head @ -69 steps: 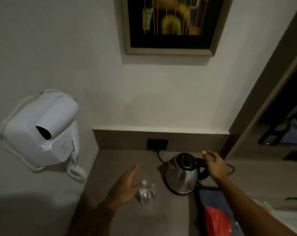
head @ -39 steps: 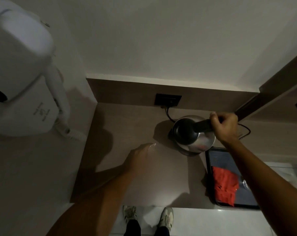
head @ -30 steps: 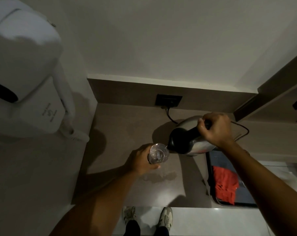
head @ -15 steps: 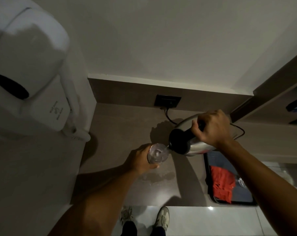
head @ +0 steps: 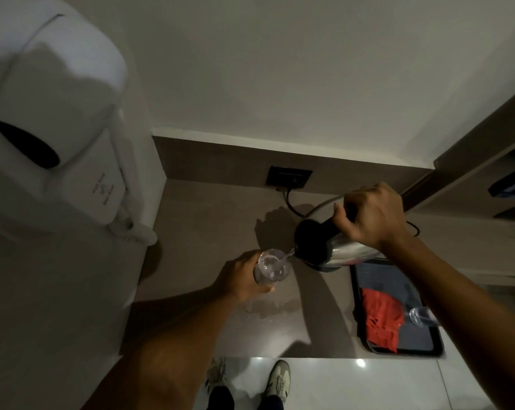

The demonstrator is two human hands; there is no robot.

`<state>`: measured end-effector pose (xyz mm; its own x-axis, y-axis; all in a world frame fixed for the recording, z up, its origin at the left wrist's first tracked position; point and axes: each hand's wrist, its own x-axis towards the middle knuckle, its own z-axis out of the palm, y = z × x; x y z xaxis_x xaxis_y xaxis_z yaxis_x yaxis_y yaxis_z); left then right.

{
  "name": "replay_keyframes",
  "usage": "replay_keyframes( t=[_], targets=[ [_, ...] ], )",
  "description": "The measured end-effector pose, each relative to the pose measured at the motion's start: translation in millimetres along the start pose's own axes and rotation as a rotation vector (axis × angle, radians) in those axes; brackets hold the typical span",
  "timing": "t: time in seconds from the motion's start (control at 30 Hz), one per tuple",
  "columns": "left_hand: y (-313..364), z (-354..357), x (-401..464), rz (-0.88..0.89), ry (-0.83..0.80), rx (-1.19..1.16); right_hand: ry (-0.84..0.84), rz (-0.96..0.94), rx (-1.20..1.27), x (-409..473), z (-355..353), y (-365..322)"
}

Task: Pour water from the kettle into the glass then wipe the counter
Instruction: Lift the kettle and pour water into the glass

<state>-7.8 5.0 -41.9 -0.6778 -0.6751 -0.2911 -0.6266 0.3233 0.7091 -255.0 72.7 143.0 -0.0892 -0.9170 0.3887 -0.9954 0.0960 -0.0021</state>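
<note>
My right hand [head: 371, 216] grips the black handle of the steel kettle [head: 339, 251], which is tilted to the left above the counter. A thin stream of water runs from its spout into the clear glass [head: 270, 267]. My left hand [head: 240, 276] is wrapped around that glass and holds it just under the spout. A wet patch [head: 268, 309] lies on the brown counter [head: 209, 232] in front of the glass. A red cloth [head: 382, 319] rests in a dark tray [head: 368, 276] to the right.
A white wall-mounted hair dryer [head: 55, 125] juts out at the left, close to the counter. A black socket [head: 288, 177] with the kettle's cord sits on the back panel. A second glass [head: 422, 316] lies in the tray. My shoes [head: 277, 380] stand on the floor below.
The kettle has tipped further to the left and water now flows into the glass. My left hand keeps the glass in the same spot. The view has shifted slightly.
</note>
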Motion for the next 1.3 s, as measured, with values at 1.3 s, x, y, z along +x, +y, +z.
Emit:
replay_keyframes(
  t=[1.3],
  targets=[
    [-3.1,2.8,-0.6,0.02,0.003,-0.007,-0.12,-0.039,-0.011,5.0,-4.7,-4.3]
  ],
)
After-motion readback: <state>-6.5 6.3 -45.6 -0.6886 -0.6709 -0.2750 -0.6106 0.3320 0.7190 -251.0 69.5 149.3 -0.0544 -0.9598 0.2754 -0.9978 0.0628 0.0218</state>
